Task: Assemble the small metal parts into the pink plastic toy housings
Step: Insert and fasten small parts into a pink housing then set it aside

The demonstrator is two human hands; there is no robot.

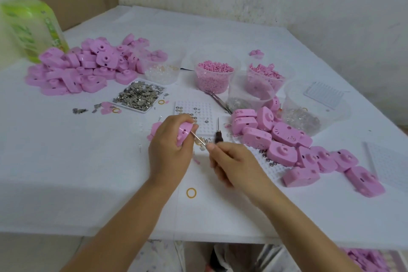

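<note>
My left hand (170, 150) grips a pink plastic housing (183, 133) just above the middle of the white table. My right hand (234, 162) pinches thin metal tweezers (198, 139), whose tip touches the housing's side. A white tray of small metal parts (139, 96) lies behind the hands. A white perforated board (196, 115) holding a few metal parts lies between the tray and my hands. A dark-handled awl (218, 132) rests on the table beside my right thumb.
A heap of pink housings (84, 68) lies at the back left, another heap (309, 152) at the right. Clear tubs hold pink pellets (215, 75), pink pieces (265, 73) and clear parts (302, 117). A green bottle (31, 26) stands far left. A yellow ring (191, 193) lies near the table's front edge.
</note>
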